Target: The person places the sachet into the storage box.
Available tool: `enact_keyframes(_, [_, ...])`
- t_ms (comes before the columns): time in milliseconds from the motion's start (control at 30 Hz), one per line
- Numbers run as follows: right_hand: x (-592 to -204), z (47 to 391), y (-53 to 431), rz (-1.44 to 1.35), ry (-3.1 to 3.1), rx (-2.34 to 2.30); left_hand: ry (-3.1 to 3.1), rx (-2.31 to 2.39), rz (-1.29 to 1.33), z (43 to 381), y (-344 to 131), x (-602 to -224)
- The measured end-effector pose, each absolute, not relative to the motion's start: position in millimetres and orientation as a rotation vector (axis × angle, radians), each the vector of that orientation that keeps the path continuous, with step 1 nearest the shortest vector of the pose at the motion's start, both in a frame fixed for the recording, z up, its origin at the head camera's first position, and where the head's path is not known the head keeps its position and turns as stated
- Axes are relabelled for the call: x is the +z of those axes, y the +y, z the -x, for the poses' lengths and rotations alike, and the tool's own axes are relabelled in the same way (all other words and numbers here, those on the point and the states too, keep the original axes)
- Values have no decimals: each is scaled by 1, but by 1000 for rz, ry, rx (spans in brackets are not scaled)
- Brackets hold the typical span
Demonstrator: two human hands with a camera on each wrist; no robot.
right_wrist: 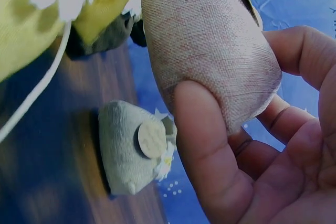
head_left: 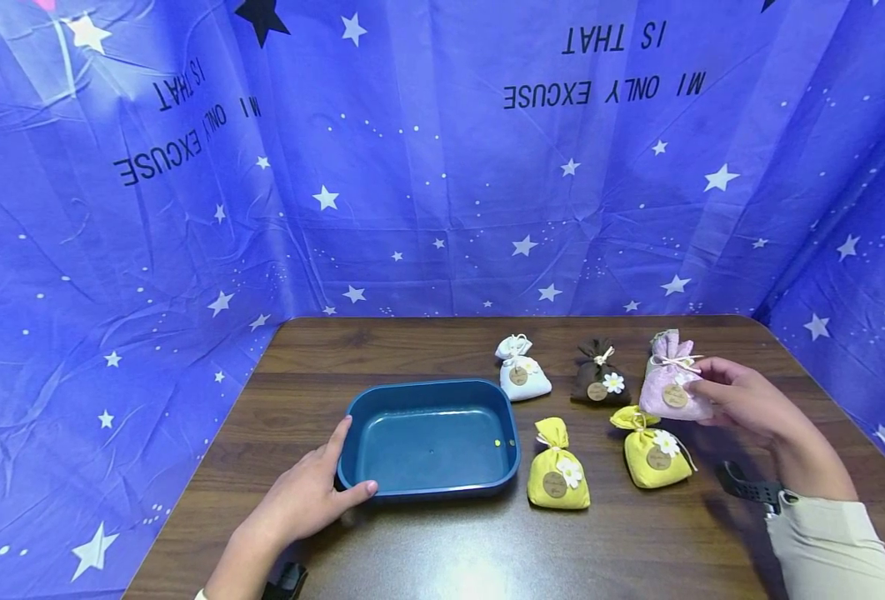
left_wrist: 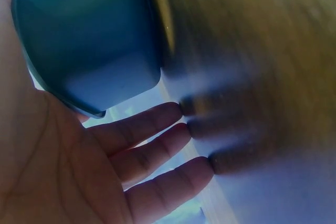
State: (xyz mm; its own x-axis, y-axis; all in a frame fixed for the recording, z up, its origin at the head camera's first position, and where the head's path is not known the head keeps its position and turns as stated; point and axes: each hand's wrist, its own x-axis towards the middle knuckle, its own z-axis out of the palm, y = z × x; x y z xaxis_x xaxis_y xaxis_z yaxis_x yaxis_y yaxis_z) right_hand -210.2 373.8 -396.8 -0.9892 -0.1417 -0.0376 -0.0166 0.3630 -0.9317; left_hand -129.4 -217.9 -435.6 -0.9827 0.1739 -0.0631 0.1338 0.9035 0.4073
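Note:
A pink cloth sachet [head_left: 658,390] with a bow and round tag is pinched in my right hand [head_left: 759,406], above the back right of the table. In the right wrist view its woven bottom [right_wrist: 210,40] lies between thumb and fingers. A grey-green sachet [right_wrist: 118,150] stands on the table beyond, mostly hidden behind the pink one in the head view. My left hand [head_left: 303,498] rests at the left end of a dark blue rectangular basin [head_left: 427,492], thumb and index finger at its rim. Its other fingers [left_wrist: 165,187] stretch straight beneath, tips at the tabletop.
Two yellow sachets [head_left: 558,487] [head_left: 641,471] lie right of the basin. Behind them are a white sachet [head_left: 528,385] and a dark brown one [head_left: 588,379]. A blue star-patterned curtain [head_left: 442,167] hangs around the wooden table [head_left: 292,358].

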Motion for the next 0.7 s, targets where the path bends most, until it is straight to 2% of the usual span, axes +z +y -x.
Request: enact_keyframes(700, [-389,226,331,179,2467,-1726,2950,626,-220,130,-217,-435])
